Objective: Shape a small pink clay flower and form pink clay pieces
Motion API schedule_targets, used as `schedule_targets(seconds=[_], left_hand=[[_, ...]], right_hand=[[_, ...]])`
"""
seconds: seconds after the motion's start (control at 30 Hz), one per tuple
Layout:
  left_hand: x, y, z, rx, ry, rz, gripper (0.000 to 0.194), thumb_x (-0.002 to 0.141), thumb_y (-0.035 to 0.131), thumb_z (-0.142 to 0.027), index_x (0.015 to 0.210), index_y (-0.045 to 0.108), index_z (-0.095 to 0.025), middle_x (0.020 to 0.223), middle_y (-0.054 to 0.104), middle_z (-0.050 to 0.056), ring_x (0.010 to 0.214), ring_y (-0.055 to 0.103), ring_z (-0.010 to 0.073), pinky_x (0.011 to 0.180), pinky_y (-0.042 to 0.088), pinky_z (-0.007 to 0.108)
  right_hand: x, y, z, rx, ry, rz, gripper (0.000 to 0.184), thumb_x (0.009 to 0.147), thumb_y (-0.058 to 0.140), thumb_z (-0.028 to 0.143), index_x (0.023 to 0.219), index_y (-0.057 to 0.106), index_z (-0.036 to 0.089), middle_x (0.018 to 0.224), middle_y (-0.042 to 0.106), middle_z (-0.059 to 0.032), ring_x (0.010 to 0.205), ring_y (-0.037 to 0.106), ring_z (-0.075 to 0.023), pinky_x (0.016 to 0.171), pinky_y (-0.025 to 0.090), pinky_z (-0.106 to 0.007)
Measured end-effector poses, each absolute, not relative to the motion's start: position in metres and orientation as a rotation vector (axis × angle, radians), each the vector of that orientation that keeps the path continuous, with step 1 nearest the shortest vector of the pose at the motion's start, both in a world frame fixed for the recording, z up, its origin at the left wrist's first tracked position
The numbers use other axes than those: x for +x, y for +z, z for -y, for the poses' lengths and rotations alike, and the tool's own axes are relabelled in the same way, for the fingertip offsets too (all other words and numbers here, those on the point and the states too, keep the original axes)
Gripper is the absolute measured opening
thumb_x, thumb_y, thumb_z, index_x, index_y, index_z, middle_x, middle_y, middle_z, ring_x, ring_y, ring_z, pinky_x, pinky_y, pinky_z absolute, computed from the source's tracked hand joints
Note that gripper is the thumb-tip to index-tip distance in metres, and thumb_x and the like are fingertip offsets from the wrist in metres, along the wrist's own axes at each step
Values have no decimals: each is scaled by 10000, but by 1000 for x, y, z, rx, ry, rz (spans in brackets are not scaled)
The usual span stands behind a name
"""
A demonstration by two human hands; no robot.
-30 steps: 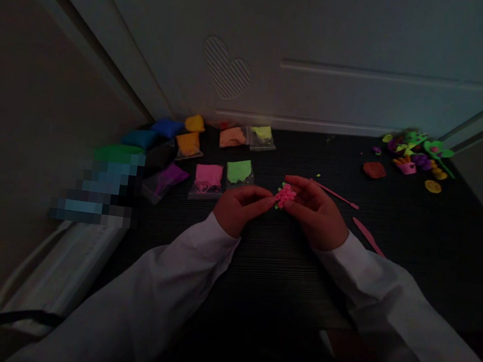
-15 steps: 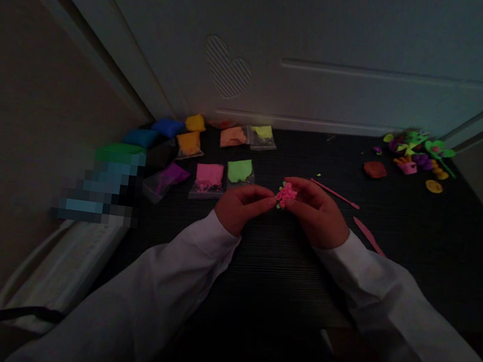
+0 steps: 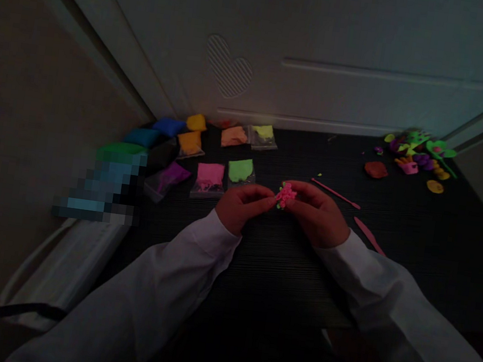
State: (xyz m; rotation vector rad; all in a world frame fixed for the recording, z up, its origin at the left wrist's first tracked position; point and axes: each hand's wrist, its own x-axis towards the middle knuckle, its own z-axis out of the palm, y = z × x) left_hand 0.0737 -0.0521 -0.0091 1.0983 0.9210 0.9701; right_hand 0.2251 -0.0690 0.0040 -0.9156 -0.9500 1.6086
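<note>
A small pink clay piece (image 3: 285, 195) with bits of green at its edge is pinched between both hands above a dark ribbed mat (image 3: 285, 258). My left hand (image 3: 240, 206) closes its fingertips on the piece from the left. My right hand (image 3: 318, 213) curls around it from the right. Both arms wear white sleeves. The scene is dim.
Small bags of coloured clay lie at the left: pink (image 3: 209, 175), green (image 3: 240, 171), purple (image 3: 168, 177), orange (image 3: 189, 142). Two pink modelling tools (image 3: 336, 193) (image 3: 368, 235) lie right of my hands. Finished clay figures (image 3: 416, 153) and a red lump (image 3: 375, 169) sit far right, below a white panel (image 3: 330, 50).
Nothing has visibly changed apart from a slight shift of the camera; both hands keep pinching the pink clay piece in the same place.
</note>
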Motion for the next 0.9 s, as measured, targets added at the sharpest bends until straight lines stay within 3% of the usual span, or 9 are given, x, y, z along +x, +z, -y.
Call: schedule_targets(seconds=[0.27, 0.57, 0.9], left_hand=[[73, -2, 56, 1251, 1009, -950, 113, 607, 610, -218, 701, 582, -161, 622, 568, -30, 566, 492, 58, 545, 382, 191], [77, 2, 62, 1387, 1117, -1068, 164, 610, 613, -240, 737, 558, -152, 643, 560, -10, 575, 500, 74, 537, 392, 198], [72, 1, 60, 1611, 1096, -1116, 180, 657, 568, -276, 793, 592, -160, 746, 581, 28, 675, 527, 105, 623, 417, 240]], right_hand=[[222, 14, 69, -960, 1720, 765, 249, 554, 639, 149, 793, 590, 196, 710, 588, 36, 641, 520, -70, 598, 388, -222], [226, -1, 68, -938, 1579, 1003, 286, 613, 624, 167, 888, 568, 225, 811, 598, 31, 720, 535, -74, 715, 397, -248], [227, -2, 69, -967, 1543, 1090, 293, 614, 626, 188, 897, 559, 228, 823, 593, 31, 737, 540, -77, 744, 408, -270]])
